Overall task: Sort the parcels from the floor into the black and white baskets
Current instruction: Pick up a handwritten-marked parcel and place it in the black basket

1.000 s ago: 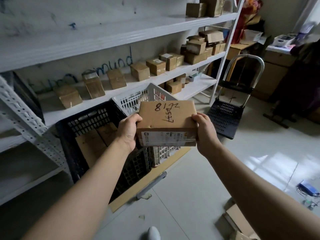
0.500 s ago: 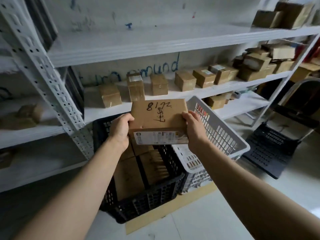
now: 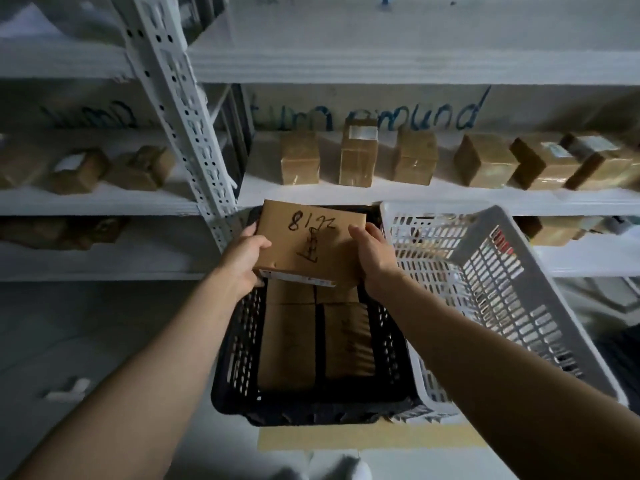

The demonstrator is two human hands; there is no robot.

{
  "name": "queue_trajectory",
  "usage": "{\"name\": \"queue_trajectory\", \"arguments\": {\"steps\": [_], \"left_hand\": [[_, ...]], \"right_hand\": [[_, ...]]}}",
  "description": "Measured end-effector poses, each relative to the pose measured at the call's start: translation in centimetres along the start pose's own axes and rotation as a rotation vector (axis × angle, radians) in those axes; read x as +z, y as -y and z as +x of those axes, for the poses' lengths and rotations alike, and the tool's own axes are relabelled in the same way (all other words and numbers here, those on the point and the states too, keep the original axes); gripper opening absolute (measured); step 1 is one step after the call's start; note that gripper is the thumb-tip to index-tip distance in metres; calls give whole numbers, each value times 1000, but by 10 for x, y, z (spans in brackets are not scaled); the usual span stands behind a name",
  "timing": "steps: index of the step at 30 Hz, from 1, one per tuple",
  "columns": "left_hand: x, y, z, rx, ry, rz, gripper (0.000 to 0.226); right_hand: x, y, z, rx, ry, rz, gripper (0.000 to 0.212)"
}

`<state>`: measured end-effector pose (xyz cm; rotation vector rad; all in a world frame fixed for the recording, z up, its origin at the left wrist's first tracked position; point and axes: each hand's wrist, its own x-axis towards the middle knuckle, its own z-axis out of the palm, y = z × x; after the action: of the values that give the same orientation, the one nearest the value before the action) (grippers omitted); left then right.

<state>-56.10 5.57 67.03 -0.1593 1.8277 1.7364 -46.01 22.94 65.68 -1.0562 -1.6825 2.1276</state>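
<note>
I hold a flat brown parcel [image 3: 304, 244] with black handwriting on top over the far end of the black basket [image 3: 235, 341]. My left hand [image 3: 242, 261] grips its left edge and my right hand [image 3: 374, 254] grips its right edge. Inside the black basket lie several brown parcels [image 3: 291, 344], side by side. The white basket [image 3: 498, 292] stands right beside the black one, tilted, and what it holds is hidden behind its wall.
White metal shelving [image 3: 180, 109] rises directly behind the baskets, with several brown boxes [image 3: 415, 157] lined up on the shelf above. A strip of cardboard [image 3: 367, 438] lies on the floor under the baskets. My shoe tips [image 3: 332, 469] show at the bottom edge.
I have stepped closer and turned left toward the baskets. Both hands have carried the parcel forward and down, from in front of the baskets to over the black one.
</note>
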Motion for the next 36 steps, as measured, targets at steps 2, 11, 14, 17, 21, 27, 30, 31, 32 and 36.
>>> {"name": "queue_trajectory", "arguments": {"steps": [2,11,14,17,21,27,30,31,32,36], "left_hand": [[-1,11,10,-34,-26,-2,56],[-3,52,87,-124,-99,188,46],[-3,64,116,-160,-103,247,48],[-3,72,144,-206,-52,261,53],[-2,74,175,-234,23,323,59],[-2,62,213,-149,59,430,62],[-4,57,228,-107,81,486,63],[-4,56,231,-102,91,496,63],[-4,56,234,-98,102,505,65],[-7,56,237,-133,103,485,77]], "right_hand": [[2,-8,14,51,9,-35,61],[9,-53,73,229,-156,-383,54],[17,-71,89,330,-199,-433,55],[27,-91,105,409,-214,-453,59],[38,-114,121,499,-220,-343,45],[63,-121,138,563,-220,-278,33],[75,-121,143,584,-220,-274,29],[78,-122,145,588,-225,-263,28],[80,-123,146,593,-229,-249,28],[92,-123,152,595,-211,-263,44]]}}
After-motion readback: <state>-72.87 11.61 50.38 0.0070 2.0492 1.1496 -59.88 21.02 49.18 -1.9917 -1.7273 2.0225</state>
